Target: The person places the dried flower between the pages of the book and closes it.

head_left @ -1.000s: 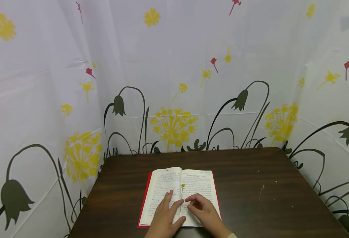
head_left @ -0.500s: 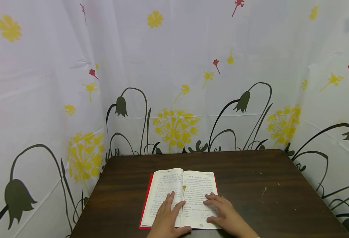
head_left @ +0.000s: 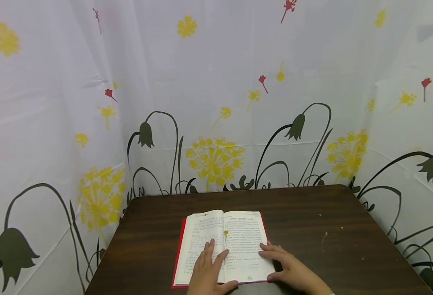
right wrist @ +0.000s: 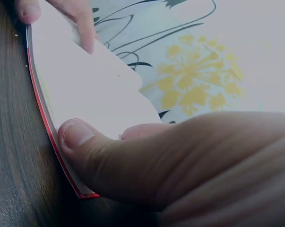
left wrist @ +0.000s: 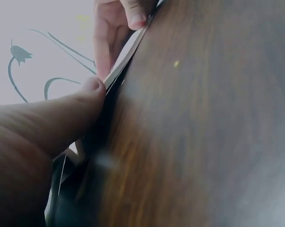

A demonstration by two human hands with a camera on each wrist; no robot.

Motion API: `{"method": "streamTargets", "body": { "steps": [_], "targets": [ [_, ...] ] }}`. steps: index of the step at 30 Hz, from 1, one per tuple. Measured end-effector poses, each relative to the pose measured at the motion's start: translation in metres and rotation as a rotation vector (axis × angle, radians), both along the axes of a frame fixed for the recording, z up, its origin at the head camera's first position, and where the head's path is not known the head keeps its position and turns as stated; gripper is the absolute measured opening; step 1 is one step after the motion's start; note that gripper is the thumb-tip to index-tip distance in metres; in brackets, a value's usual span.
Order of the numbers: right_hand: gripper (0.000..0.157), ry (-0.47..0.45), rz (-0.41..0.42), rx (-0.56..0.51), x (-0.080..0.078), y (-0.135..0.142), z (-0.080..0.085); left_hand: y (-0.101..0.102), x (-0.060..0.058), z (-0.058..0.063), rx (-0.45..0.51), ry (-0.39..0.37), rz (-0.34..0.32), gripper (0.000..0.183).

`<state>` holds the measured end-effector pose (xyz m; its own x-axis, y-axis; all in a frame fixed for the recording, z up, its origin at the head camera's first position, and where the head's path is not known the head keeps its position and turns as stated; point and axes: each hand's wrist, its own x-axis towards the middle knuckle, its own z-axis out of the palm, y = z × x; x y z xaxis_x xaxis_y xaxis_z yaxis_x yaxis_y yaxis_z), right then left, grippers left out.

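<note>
An open book (head_left: 243, 241) with a red cover lies on the table in the head view, printed pages facing up. Along its gutter lies a thin stalk with a small yellow flower-like head (head_left: 225, 233); its kind is unclear. My left hand (head_left: 209, 268) rests on the lower left page, fingers extended, its thumb near the bottom edge. At the lower right edge of the book is my right hand (head_left: 293, 268), fingers spread on the page margin. In the right wrist view its thumb (right wrist: 81, 137) lies along the bottom edge of the pages. Glare hides the print there.
The dark wooden table (head_left: 312, 237) extends around the book, with small pale specks on its right side. Behind it hangs a white curtain (head_left: 216, 82) printed with yellow, red and dark green flowers.
My right hand has moved right from near the gutter, where its fingers were bent, to the book's right edge, and its fingers have spread. My left hand stays on the left page.
</note>
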<state>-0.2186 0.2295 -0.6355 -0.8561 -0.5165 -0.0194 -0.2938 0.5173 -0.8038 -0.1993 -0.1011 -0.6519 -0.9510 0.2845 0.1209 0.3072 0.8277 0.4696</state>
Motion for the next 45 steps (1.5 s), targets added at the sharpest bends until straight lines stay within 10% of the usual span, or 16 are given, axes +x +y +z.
{"method": "streamTargets", "body": {
  "steps": [20,27,36,39,43,45],
  "targets": [
    [0.043,0.284,-0.128,-0.061,0.000,-0.015,-0.005,-0.003,0.000,0.012,0.001,-0.018,-0.051,0.096],
    [0.097,0.308,-0.346,0.000,0.001,-0.036,-0.014,-0.006,-0.002,0.006,0.012,-0.002,-0.053,0.098],
    [0.004,0.136,-0.371,-0.472,0.017,-0.064,0.003,-0.007,0.001,0.007,0.030,-0.009,-0.060,0.099],
    [0.021,0.209,-0.443,-0.518,0.021,-0.077,0.004,-0.010,0.001,0.008,0.057,0.030,-0.073,0.096],
    [0.009,0.271,-0.298,-0.581,0.023,-0.083,0.000,-0.015,-0.002,0.005,0.145,0.045,-0.096,0.084],
    [0.029,0.285,-0.169,-0.589,0.022,-0.083,-0.004,-0.017,-0.003,0.004,0.234,0.041,-0.101,0.061]
  ]
}}
